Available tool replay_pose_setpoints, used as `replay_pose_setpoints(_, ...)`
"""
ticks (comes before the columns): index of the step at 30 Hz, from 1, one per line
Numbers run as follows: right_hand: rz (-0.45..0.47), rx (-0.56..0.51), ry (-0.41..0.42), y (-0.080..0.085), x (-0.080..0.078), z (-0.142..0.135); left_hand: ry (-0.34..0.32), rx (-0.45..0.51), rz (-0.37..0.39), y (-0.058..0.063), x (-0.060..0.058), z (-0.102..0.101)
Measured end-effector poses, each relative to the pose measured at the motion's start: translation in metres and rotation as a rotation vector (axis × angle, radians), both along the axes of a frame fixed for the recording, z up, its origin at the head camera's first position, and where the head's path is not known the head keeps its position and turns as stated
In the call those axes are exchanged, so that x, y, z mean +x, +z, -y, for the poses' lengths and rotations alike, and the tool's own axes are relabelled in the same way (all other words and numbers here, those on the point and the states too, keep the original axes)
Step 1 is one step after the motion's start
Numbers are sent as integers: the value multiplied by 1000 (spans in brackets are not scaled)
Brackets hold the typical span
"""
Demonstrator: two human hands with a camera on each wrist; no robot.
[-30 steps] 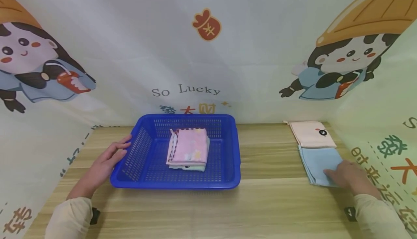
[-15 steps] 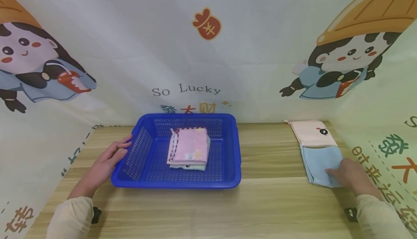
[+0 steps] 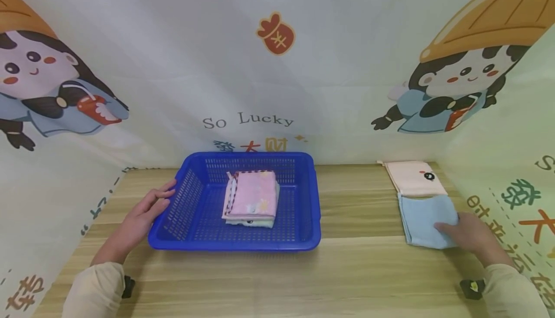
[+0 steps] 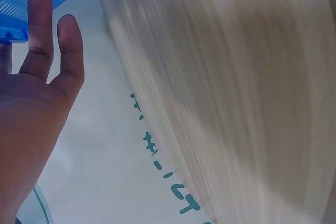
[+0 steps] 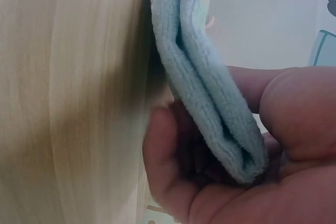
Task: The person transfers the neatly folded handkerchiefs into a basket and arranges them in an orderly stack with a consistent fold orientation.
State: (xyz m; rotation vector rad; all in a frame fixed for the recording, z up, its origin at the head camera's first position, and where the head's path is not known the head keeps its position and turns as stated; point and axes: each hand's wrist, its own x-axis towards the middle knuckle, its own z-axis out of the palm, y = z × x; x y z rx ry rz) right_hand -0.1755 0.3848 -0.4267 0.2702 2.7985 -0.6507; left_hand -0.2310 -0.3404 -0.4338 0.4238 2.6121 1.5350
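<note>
My right hand (image 3: pixel 473 233) pinches the near right edge of a folded light-blue towel (image 3: pixel 422 214), thumb on top. In the right wrist view the fingers curl under the towel's doubled fold (image 5: pixel 210 103), and that edge is raised off the table. Fingers extended, my left hand (image 3: pixel 138 217) rests against the left wall of a blue plastic basket (image 3: pixel 234 245). The left wrist view shows those fingers (image 4: pixel 40 35) fairly straight along the basket's side. Inside the basket lies a small stack of folded towels, a pink towel (image 3: pixel 255 195) on top and a pale green one beneath.
A folded peach towel (image 3: pixel 414 178) with a small printed face lies directly behind the blue one, by the right wall. Printed cloth walls (image 3: pixel 347 91) enclose the wooden table (image 3: pixel 355 270) at the back and both sides.
The right hand has turned slightly, and the near right edge of the blue towel has come up with it. Left hand and basket stay practically in place.
</note>
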Motion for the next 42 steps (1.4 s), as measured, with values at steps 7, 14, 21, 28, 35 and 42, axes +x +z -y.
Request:
replay_pose_setpoints(7, -7, -78, -21, 5, 4, -1, 18, -50, 21, 1, 0, -2)
replay_pose_setpoints(14, -25, -123, -33, 6, 5, 0, 40, -54, 47, 1, 0, 0)
replay_pose_setpoints(21, -83, -217, -42, 15, 4, 3, 28, -36, 40, -3, -1, -2)
replay_pose_setpoints(28, -119, -324, -40, 31, -1, 20, 32, -20, 20, 1, 1, 1)
replay_pose_setpoints(35, -181, -436, -80, 39, -7, 33, 48, -33, 47, 4, 1, 3)
replay_pose_setpoints(42, -219, -507, -115, 44, -11, 42, 30, -20, 30, 2, 0, 2)
